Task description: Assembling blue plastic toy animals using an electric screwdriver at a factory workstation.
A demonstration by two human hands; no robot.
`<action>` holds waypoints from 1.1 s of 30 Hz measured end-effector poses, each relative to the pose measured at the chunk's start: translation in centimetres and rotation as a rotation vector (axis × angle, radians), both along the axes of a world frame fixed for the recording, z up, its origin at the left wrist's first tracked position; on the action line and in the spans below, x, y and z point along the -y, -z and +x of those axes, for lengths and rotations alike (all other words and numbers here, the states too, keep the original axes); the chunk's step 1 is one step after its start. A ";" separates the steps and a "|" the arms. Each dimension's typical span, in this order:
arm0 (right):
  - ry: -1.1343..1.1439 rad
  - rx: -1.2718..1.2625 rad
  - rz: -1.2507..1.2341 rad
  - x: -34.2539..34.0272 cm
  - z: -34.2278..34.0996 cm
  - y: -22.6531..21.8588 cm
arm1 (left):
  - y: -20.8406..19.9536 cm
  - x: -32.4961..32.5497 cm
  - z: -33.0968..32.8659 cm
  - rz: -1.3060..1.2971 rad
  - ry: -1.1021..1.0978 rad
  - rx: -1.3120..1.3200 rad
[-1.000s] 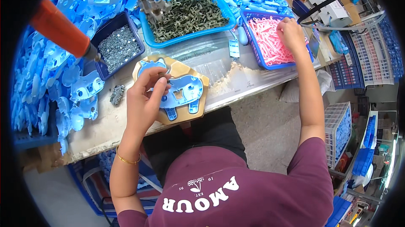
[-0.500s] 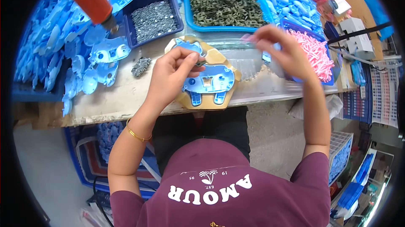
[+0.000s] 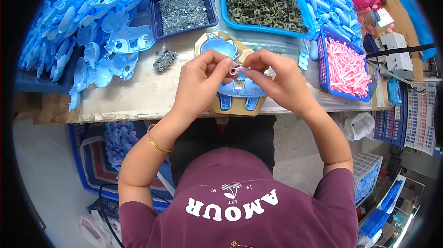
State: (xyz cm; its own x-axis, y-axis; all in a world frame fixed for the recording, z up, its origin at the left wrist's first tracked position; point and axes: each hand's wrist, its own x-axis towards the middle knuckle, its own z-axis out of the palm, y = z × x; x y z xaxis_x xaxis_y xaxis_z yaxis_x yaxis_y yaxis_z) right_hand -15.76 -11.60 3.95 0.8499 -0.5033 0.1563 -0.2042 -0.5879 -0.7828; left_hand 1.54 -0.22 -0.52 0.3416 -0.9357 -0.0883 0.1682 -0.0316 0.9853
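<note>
Pinching grip: the right hand (image 3: pixel 287 82) grasps a pink piece (image 3: pixel 242 68) above the blue shell (image 3: pixel 251 89); the left hand (image 3: pixel 198 81) meets its left end, whether grasping it I cannot tell. Right of the shell stands a blue basket (image 3: pixel 324 66).

They're rocking a plum short-sleeve tee (image 3: pixel 272 184) with chunky white lettering (image 3: pixel 232 208) and a little plant print (image 3: pixel 230 191), black pants (image 3: pixel 200 137), plus a thin gold bangle (image 3: pixel 157 146).

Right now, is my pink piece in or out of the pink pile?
Out: the right hand pinches the pink piece over the blue shell; the pink pile sits in a basket farther right.
</note>
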 end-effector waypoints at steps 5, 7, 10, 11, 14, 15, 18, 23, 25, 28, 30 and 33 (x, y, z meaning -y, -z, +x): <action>0.044 -0.006 -0.027 -0.8 0.3 -0.1 | -0.6 -0.4 0.5 -0.005 0.048 0.102; 0.049 -0.015 0.056 -0.5 0.3 -0.1 | -0.8 -0.5 1.1 0.016 0.100 -0.025; -0.123 0.087 -0.078 -0.1 0.3 0.5 | -1.3 -0.7 1.8 0.076 0.201 -0.138; -0.129 0.064 -0.115 -0.4 0.4 0.1 | -1.6 -0.7 1.7 0.089 0.203 -0.110; -0.144 0.041 -0.310 -0.6 0.6 0.1 | -1.5 -0.8 1.9 0.106 0.234 -0.072; -0.146 0.045 -0.473 -0.5 0.8 0.3 | -1.5 -0.8 1.9 0.108 0.269 -0.057; -0.136 0.077 -0.648 -0.4 1.3 1.1 | -2.8 -1.3 1.8 0.179 0.157 0.235; -0.120 -0.035 -0.616 -1.0 1.5 3.3 | -1.6 -2.2 3.5 -0.063 -0.133 0.750; -0.119 -0.027 -0.618 -1.0 1.8 3.7 | -1.3 -2.7 3.3 -0.065 -0.132 0.820; -0.126 -0.048 -0.645 -1.0 1.9 3.9 | -0.8 -3.3 3.0 -0.127 -0.139 0.968; -0.186 -0.038 -0.625 -0.8 1.9 4.0 | -0.5 -3.4 2.9 -0.186 -0.145 1.044; -0.253 -0.072 -0.654 -0.1 2.3 3.5 | 0.0 -3.4 2.8 -0.296 -0.088 1.166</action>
